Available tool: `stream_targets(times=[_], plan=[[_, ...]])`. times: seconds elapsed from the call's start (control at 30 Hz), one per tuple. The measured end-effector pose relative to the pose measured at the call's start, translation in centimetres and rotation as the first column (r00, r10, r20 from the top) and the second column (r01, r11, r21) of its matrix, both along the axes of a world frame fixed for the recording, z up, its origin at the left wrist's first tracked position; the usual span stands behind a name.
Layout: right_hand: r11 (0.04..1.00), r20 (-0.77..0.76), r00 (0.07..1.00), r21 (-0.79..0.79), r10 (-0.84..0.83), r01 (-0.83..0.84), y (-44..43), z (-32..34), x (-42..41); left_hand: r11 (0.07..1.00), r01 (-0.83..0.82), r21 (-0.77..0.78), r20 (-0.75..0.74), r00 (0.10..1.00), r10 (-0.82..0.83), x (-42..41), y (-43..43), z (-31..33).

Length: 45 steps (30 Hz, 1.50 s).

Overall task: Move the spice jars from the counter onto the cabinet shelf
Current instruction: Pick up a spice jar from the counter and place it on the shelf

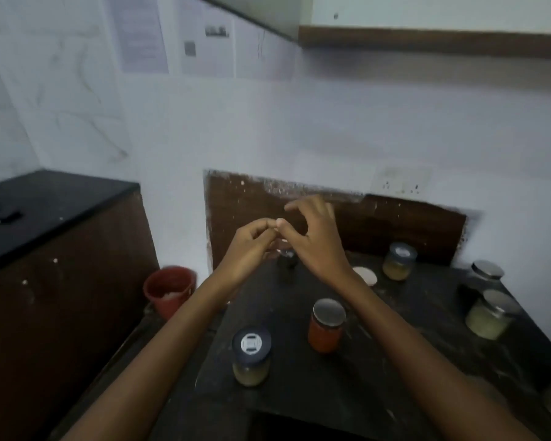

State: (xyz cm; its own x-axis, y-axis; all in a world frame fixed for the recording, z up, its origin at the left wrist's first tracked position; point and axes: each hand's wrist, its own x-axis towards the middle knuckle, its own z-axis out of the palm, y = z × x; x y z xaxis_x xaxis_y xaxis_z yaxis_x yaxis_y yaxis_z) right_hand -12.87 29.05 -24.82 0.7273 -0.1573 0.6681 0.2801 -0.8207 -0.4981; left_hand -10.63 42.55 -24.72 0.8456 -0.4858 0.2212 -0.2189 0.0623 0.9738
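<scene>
Hovering over small dark-capped jar (287,264) on black worktop (299,370): left hand (250,246), right hand (317,241) curled, fingertips touching, grip unclear. Clamp body, not cap, then lift to brown-edged cabinet shelf (427,43).

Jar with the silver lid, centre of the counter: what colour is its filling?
Orange-red; the jar shows best in the head view.
</scene>
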Motion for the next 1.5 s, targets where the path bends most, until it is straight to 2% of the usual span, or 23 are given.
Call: stream_targets(times=[0.1, 0.27, 0.37, 0.47, 0.6, 0.7, 0.77, 0.83, 0.9, 1.0, 1.13, 1.23, 1.37, 1.5], plan=[[1.000, -0.151, 0.988, 0.012, 0.006, -0.004, -0.3, -5.4, -0.7, 0.992, -0.041, 0.121, 0.006, 0.999, 0.041, 0.2, 0.8, -5.3], [1.000, -0.432, 0.902, 0.022, 0.021, -0.013, 0.6, -14.0, -1.6, 0.914, -0.132, 0.383, 0.072, 0.991, 0.113, 0.0, 3.7, -15.5], [0.998, -0.573, 0.818, -0.014, 0.037, -0.055, 1.1, -18.1, -1.9, 0.808, -0.175, 0.563, 0.165, 0.981, 0.098, -0.6, 5.3, -20.1], [0.993, -0.706, 0.699, 0.060, 0.114, -0.101, 1.6, -21.3, -1.8, 0.676, -0.239, 0.697, 0.322, 0.947, 0.004, -1.5, 6.2, -22.5], [0.958, -0.781, 0.561, 0.273, 0.273, -0.086, 2.6, -24.1, -0.9, 0.546, -0.257, 0.797, 0.390, 0.910, -0.142, -2.1, 6.4, -23.5], [0.949, -0.750, 0.599, 0.311, 0.281, -0.055, 3.4, -25.4, 0.2, 0.500, -0.240, 0.832, 0.376, 0.907, -0.190, -2.4, 6.6, -23.4], [0.954, -0.704, 0.669, 0.298, 0.239, -0.028, 3.7, -26.1, 0.5, 0.500, -0.213, 0.839, 0.366, 0.901, -0.231, -2.4, 6.8, -23.9], [0.957, -0.679, 0.700, 0.288, 0.221, -0.023, 3.6, -26.1, 0.3, 0.517, -0.204, 0.831, 0.370, 0.897, -0.240, -2.5, 6.9, -23.9], [0.959, -0.668, 0.713, 0.281, 0.213, -0.023, 3.3, -25.5, 0.0, 0.560, -0.209, 0.802, 0.391, 0.892, -0.228, -2.4, 7.0, -23.6], [0.932, -0.603, 0.760, 0.361, 0.243, -0.012, 2.5, -23.1, -0.7, 0.638, -0.219, 0.739, 0.459, 0.856, -0.238, -2.1, 6.7, -22.4], [0.851, -0.553, 0.755, 0.524, 0.354, -0.015, 0.3, -18.1, -2.2, 0.630, -0.167, 0.758, 0.470, 0.809, -0.352, -2.1, 5.3, -19.5], [0.778, -0.490, 0.761, 0.628, 0.424, -0.029, -1.7, -13.2, -3.9, 0.653, -0.171, 0.738, 0.503, 0.785, -0.363, -2.8, 3.6, -16.2], [0.746, -0.470, 0.786, 0.666, 0.402, 0.017, -4.2, -7.6, -5.8, 0.703, -0.170, 0.691, 0.562, 0.737, -0.374, -3.4, 2.1, -12.7], [0.743, -0.494, 0.778, 0.667, 0.389, 0.052, -6.5, -4.2, -7.4, 0.766, -0.079, 0.638, 0.559, 0.732, -0.390, -3.9, 0.6, -10.2]])
